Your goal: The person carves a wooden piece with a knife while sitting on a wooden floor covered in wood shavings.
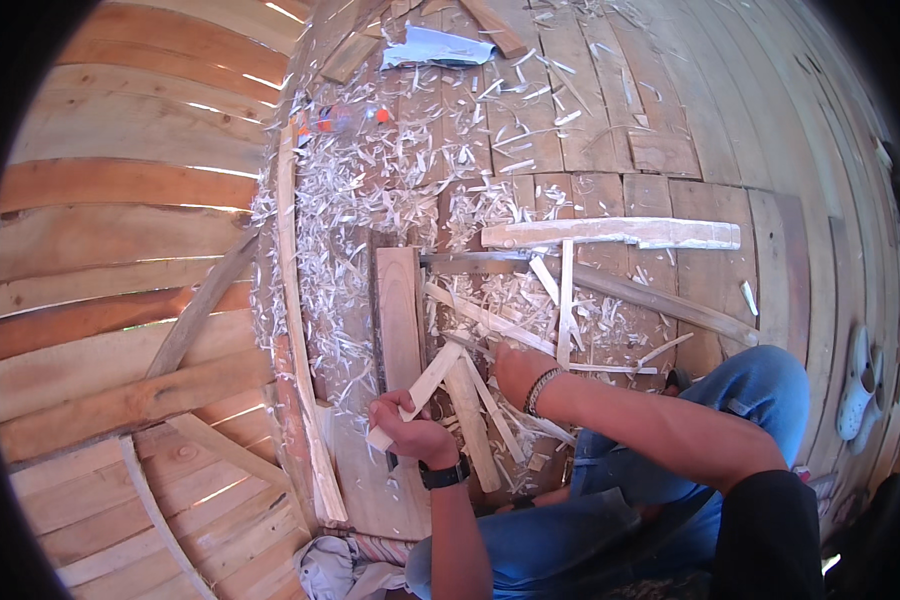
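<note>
My left hand [410, 432] is closed around the lower end of a pale wooden strip [431, 381], which slants up and to the right. Fingers curled, my right hand [522, 374] grips a small knife [471, 344], its thin dark blade reaching left to the strip's upper end. The knife's handle is hidden in the fist. Just below the blade, a thicker wooden stick [472, 425] and a thinner split piece [492, 408] lie between my forearms. Left of the hands lies a reddish-brown board [400, 315].
Shavings [335, 250] cover much of the plank floor. Beyond my hands lie a long pole [660, 300] and a whitish board [610, 233]. A plastic bottle [345, 120] and a light blue sheet [435, 48] are farther off. Pale clogs [858, 385] stand at right; a plank wall rises at left.
</note>
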`<state>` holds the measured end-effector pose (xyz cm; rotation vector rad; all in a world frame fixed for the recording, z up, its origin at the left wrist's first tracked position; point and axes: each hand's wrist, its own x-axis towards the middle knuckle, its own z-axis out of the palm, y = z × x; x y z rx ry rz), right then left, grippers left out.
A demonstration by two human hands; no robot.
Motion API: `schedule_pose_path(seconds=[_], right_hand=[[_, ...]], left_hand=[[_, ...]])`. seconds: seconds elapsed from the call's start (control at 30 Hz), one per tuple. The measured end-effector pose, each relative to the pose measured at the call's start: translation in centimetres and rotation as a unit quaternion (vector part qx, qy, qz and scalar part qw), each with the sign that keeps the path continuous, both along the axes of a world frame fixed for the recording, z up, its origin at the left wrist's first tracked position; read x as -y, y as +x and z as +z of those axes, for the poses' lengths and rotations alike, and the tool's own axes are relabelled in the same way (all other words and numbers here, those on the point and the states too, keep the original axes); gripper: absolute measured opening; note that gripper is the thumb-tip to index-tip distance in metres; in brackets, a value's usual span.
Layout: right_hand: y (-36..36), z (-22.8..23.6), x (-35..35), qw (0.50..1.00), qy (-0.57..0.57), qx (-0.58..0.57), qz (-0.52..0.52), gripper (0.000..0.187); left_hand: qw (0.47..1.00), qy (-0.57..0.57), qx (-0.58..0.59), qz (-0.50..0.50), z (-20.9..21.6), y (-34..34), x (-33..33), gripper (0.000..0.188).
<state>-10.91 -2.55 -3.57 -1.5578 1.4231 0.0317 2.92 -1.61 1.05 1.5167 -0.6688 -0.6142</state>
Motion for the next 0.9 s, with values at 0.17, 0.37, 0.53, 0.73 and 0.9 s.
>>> schedule_pose_path(seconds=[0.17, 0.37, 0.53, 0.73, 0.9], right_hand=[[0.0, 1.8, -1.2, 0.998, -0.058, 0.015, 0.011, 0.019], [-0.8, 0.8, -1.3, 0.998, -0.039, 0.024, 0.032, 0.02], [-0.7, 1.7, -1.4, 1.0, -0.006, 0.008, 0.006, 0.019], [-0.8, 1.5, -1.6, 1.0, -0.02, 0.009, -0.003, 0.018], [-0.5, 1.5, -1.9, 0.999, -0.027, 0.001, -0.02, 0.018]], left_hand=[[0.999, 0.0, 0.028, 0.016, -0.2, 0.1, 0.1, 0.036], [0.999, -0.006, 0.03, -0.01, -0.3, 0.2, -0.2, 0.036], [0.999, -0.012, 0.045, -0.013, -0.5, -0.6, -0.6, 0.033], [0.998, 0.005, 0.066, -0.002, -0.7, -1.2, -0.7, 0.035], [0.995, 0.008, 0.1, -0.009, -0.4, -1.2, -0.9, 0.036]])
